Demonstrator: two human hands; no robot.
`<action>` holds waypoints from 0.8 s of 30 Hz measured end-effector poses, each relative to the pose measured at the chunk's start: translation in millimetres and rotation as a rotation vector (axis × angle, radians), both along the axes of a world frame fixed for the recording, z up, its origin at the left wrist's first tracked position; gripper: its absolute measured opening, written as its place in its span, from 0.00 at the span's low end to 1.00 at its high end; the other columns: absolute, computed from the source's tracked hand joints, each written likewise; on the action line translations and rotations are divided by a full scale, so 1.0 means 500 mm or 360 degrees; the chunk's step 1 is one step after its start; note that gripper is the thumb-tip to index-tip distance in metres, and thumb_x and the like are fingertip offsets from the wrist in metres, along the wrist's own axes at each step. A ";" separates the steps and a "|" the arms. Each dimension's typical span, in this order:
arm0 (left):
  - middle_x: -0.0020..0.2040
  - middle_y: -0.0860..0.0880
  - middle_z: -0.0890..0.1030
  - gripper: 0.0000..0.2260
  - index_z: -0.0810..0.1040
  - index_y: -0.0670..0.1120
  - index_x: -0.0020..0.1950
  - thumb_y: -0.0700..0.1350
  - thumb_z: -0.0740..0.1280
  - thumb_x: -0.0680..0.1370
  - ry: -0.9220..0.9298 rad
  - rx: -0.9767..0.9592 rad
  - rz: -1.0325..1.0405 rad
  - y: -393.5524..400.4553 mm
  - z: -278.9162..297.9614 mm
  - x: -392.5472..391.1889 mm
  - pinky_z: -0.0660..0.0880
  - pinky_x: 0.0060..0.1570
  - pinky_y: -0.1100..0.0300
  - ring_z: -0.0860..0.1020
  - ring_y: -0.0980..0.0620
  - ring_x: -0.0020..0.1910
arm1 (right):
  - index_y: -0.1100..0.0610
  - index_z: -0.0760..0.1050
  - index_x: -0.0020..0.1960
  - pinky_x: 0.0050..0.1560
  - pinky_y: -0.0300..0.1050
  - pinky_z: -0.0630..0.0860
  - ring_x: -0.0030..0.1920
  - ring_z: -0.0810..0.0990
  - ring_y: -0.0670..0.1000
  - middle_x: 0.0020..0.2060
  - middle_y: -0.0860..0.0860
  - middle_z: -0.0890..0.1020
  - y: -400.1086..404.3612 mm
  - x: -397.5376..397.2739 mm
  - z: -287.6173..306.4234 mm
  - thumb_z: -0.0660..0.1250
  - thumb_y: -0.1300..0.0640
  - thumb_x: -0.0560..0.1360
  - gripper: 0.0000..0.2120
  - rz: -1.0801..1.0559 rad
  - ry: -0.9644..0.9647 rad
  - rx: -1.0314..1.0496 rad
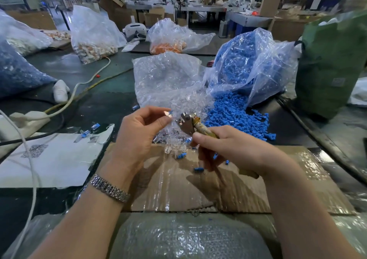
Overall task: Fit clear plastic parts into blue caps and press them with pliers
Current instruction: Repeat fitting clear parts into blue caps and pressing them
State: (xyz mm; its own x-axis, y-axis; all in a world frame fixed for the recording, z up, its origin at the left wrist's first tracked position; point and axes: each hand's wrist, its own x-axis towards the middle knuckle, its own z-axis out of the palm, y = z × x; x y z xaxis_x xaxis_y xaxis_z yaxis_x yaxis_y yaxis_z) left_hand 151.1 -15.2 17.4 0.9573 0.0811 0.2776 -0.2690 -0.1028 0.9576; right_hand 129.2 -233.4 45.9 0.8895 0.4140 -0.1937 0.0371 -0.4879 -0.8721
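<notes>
clearly the left hand (143, 125) pinches a small capped part (168, 113) at its fingertips, just before the pliers (185, 122), whose handles the right hand (224, 145) grips. it looks light, stiff and slippery; hold its sides.

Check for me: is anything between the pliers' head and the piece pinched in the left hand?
Nothing visible. The pliers, gripped by the right hand, sit just right of the small piece pinched in the left hand, with only open air between.
</notes>
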 end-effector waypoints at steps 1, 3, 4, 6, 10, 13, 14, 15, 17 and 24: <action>0.44 0.52 0.86 0.07 0.85 0.49 0.49 0.41 0.76 0.73 -0.0032 0.0159 0.0152 0.011 -0.003 0.003 0.79 0.47 0.66 0.84 0.57 0.45 | 0.62 0.76 0.54 0.42 0.46 0.78 0.36 0.81 0.51 0.36 0.50 0.81 -0.009 0.002 0.004 0.62 0.42 0.81 0.21 -0.0070 -0.0041 -0.0022; 0.43 0.52 0.84 0.06 0.83 0.49 0.49 0.40 0.74 0.75 -0.0013 0.0550 0.0489 0.036 -0.009 0.010 0.80 0.47 0.57 0.82 0.53 0.44 | 0.58 0.74 0.46 0.40 0.48 0.74 0.35 0.77 0.51 0.35 0.50 0.78 -0.024 0.010 0.006 0.64 0.41 0.80 0.19 -0.0280 -0.0193 -0.0178; 0.45 0.50 0.83 0.06 0.82 0.49 0.49 0.39 0.73 0.75 0.0033 0.0775 0.0645 0.048 -0.011 0.012 0.79 0.47 0.54 0.81 0.50 0.46 | 0.55 0.72 0.43 0.39 0.47 0.71 0.34 0.75 0.51 0.34 0.49 0.76 -0.028 0.015 0.004 0.64 0.41 0.80 0.18 -0.0396 -0.0290 -0.0333; 0.50 0.46 0.79 0.07 0.81 0.49 0.50 0.40 0.70 0.74 0.0141 0.1211 0.0848 0.062 -0.009 0.015 0.76 0.52 0.47 0.78 0.43 0.51 | 0.53 0.69 0.42 0.36 0.48 0.67 0.36 0.74 0.51 0.37 0.50 0.76 -0.031 0.026 -0.006 0.64 0.42 0.80 0.16 -0.0566 -0.0422 -0.0705; 0.46 0.49 0.81 0.05 0.80 0.51 0.44 0.41 0.73 0.73 0.0234 0.1216 0.0489 0.053 0.002 0.008 0.78 0.51 0.51 0.80 0.46 0.48 | 0.57 0.70 0.54 0.51 0.53 0.74 0.53 0.76 0.59 0.54 0.57 0.75 -0.024 0.044 -0.035 0.64 0.40 0.80 0.19 -0.0698 -0.0428 -0.1200; 0.36 0.54 0.83 0.05 0.81 0.52 0.41 0.44 0.75 0.72 0.0338 0.1158 0.0063 0.035 0.002 -0.001 0.73 0.36 0.67 0.80 0.60 0.36 | 0.57 0.68 0.64 0.63 0.61 0.72 0.62 0.73 0.62 0.61 0.58 0.72 -0.015 0.052 -0.048 0.64 0.40 0.80 0.23 -0.0715 -0.0386 -0.1320; 0.36 0.55 0.83 0.05 0.81 0.52 0.41 0.45 0.76 0.72 0.0346 0.1204 -0.0023 0.030 -0.002 -0.002 0.71 0.34 0.71 0.79 0.62 0.34 | 0.57 0.67 0.65 0.64 0.61 0.71 0.64 0.72 0.62 0.62 0.58 0.71 -0.012 0.053 -0.052 0.64 0.40 0.79 0.24 -0.0712 -0.0392 -0.1343; 0.37 0.55 0.83 0.06 0.81 0.52 0.42 0.46 0.77 0.72 0.0343 0.1263 -0.0082 0.024 -0.006 -0.003 0.70 0.34 0.72 0.79 0.62 0.35 | 0.56 0.67 0.65 0.64 0.62 0.70 0.65 0.71 0.62 0.63 0.58 0.71 -0.009 0.053 -0.055 0.64 0.39 0.79 0.25 -0.0717 -0.0407 -0.1361; 0.38 0.55 0.82 0.07 0.80 0.52 0.43 0.47 0.77 0.72 0.0325 0.1373 -0.0113 0.014 -0.014 -0.006 0.71 0.37 0.69 0.79 0.59 0.38 | 0.56 0.67 0.64 0.63 0.62 0.69 0.65 0.70 0.62 0.63 0.58 0.71 -0.006 0.052 -0.062 0.65 0.36 0.78 0.27 -0.0728 -0.0437 -0.1396; 0.40 0.57 0.80 0.07 0.79 0.52 0.45 0.48 0.77 0.73 0.0264 0.1471 -0.0006 -0.006 -0.021 -0.009 0.75 0.44 0.59 0.78 0.58 0.42 | 0.49 0.73 0.56 0.63 0.60 0.71 0.59 0.72 0.53 0.55 0.49 0.74 -0.003 0.040 -0.036 0.72 0.39 0.73 0.19 -0.0571 -0.0681 -0.1204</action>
